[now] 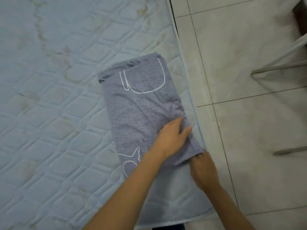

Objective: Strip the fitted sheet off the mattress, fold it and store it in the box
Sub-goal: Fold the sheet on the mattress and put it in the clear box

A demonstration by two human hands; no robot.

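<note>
The fitted sheet [142,103], grey-blue with white line drawings, lies folded into a long narrow rectangle on the bare quilted mattress [49,100], close to its right edge. My left hand [171,138] rests flat on top of the sheet near its right side, fingers fairly straight and thumb spread toward the edge. My right hand [201,168] is at the sheet's near right corner, where its fingertips slip under the fabric and hold the corner. The hand is blurred. No box is in view.
The mattress edge [191,100] runs diagonally just right of the sheet. Beyond it is a light tiled floor [240,63]. Thin metal legs of a piece of furniture [274,68] stand on the tiles at the upper right.
</note>
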